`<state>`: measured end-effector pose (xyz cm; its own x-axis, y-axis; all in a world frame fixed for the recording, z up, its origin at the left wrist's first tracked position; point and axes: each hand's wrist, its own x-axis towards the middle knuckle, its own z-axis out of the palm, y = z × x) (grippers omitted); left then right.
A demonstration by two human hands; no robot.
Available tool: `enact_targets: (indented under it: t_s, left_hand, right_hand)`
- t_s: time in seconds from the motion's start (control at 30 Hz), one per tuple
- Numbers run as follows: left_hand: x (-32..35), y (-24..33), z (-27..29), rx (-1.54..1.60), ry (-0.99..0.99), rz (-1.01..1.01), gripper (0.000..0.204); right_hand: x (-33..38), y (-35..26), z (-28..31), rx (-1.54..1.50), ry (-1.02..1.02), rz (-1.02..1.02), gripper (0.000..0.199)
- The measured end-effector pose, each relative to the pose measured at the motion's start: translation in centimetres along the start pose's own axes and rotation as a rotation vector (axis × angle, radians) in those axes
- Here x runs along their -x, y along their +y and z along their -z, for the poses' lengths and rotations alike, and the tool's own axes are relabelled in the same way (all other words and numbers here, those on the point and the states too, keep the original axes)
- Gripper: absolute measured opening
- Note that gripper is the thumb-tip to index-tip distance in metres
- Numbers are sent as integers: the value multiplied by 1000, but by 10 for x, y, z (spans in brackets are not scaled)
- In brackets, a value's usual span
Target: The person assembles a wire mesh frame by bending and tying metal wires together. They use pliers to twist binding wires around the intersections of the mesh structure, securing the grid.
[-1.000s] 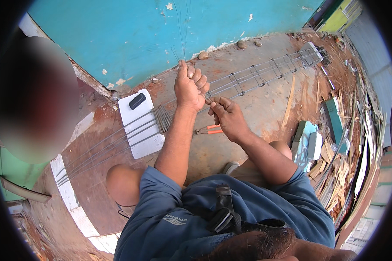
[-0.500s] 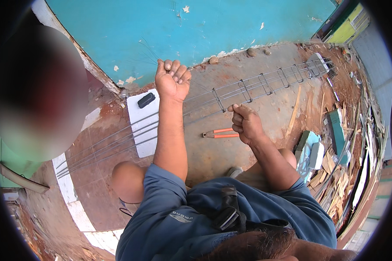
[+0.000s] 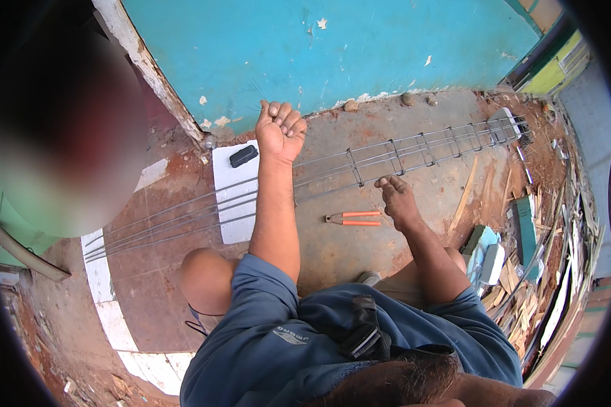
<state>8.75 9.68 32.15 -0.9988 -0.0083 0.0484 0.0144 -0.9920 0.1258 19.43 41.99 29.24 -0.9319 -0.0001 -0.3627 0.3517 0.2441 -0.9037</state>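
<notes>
The rebar cage [image 3: 396, 158] lies beyond the pliers [image 3: 353, 214], its rods [image 3: 237, 197] running left across the board [image 3: 236, 233] bearing a case [image 3: 244, 157].

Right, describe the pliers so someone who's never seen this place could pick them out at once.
Start at the blue wall and come down past the long metal cage to the floor. Just left of the right hand lie the pliers. Their two orange handles set them apart from the grey cage.
</notes>
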Motion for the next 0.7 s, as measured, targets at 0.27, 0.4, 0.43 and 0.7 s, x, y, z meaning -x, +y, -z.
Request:
enact_targets:
  t_s: [0.27, 0.4, 0.43, 0.7]
  left_hand:
    - [-2, 15, 35, -50, 109, 3, 50]
    - [-5, 14, 22, -66, 78, -29, 50]
    - [-4, 12, 21, -75, 44, -19, 49]
    - [-4, 7, 43, -31, 63, 78, 49]
  right_hand:
    - [54, -32, -16, -622, -722, 61, 27]
    - [-12, 2, 32, -296, -55, -2, 18]
    - [-10, 4, 19, 96, -22, 95, 21]
    - [52, -35, 0, -995, -988, 12, 22]
